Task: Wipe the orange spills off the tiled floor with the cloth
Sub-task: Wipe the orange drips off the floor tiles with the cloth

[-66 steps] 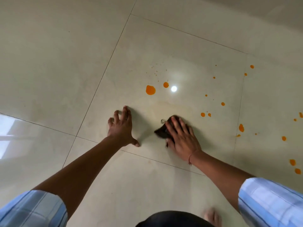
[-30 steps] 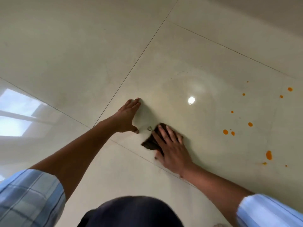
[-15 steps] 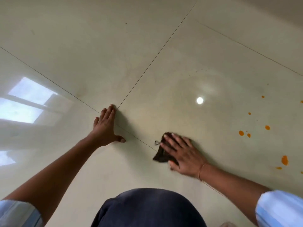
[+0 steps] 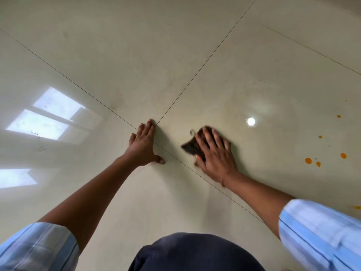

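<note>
"Two big drops beside the lamp glare (image 4: pixel 251 121) had gone from the tiled floor (image 4: pixel 175 55), hadn't they?"

"Yes. A couple of seconds before, they lay just by that bright spot; by this moment the tile there showed only faint smears. The cloth (image 4: pixel 190 147) had since been swept leftward and lay on the floor near the grout crossing (image 4: pixel 156 124), under the right hand (image 4: pixel 214 151)."

"How did the hands stand?"

"The right hand pressed flat on the cloth, fingers straight and spread, not curled round it. The left hand (image 4: pixel 143 147) lay flat on the floor too, thumb out, fingertips at the crossing. It held nothing and looked to me like a prop for the body."

"So what was left?"

"The orange spills (image 4: pixel 308 160) on the right, well apart from the cloth: a few near one another, with smaller specks farther off. I judged that patch due next."

"Anything unclear?"

"Motion blurred the right hand and the cloth, and the hand covered most of the cloth, so its fold could not be told. One orange mark (image 4: pixel 357 207) was cut by the right edge, so more might lie beyond. A dark rounded shape (image 4: pixel 191 253), probably a knee, hid the floor at the bottom."
</note>
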Demonstrator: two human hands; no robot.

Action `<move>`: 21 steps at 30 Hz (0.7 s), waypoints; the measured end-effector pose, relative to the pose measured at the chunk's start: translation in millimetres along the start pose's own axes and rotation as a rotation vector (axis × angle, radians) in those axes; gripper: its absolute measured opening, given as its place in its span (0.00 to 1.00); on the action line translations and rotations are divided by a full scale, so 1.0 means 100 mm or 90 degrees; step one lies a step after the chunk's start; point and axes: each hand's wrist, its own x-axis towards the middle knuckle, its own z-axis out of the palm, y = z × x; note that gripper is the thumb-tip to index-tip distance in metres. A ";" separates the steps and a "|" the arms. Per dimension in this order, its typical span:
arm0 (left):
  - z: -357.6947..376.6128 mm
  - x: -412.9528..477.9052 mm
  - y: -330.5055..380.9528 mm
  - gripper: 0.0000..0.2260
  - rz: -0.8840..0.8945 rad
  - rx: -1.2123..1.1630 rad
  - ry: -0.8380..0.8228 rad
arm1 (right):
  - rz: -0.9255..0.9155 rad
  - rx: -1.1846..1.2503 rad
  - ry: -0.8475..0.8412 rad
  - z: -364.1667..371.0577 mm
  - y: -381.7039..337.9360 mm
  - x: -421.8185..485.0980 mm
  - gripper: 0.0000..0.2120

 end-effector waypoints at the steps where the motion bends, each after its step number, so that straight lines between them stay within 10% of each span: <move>1: 0.01 0.00 0.00 0.62 0.002 0.004 -0.003 | 0.043 0.015 0.022 -0.02 -0.06 0.12 0.33; 8: 0.01 -0.04 0.43 0.54 0.095 0.065 0.015 | -0.188 -0.020 -0.025 0.07 0.36 -0.74 0.33; 13: -0.02 0.34 1.06 0.52 0.145 0.068 0.022 | 0.167 0.007 0.047 -0.15 0.89 0.30 0.34; 21: -0.20 0.81 1.58 0.67 0.057 0.113 -0.089 | 0.274 0.031 0.071 -0.22 1.47 0.21 0.34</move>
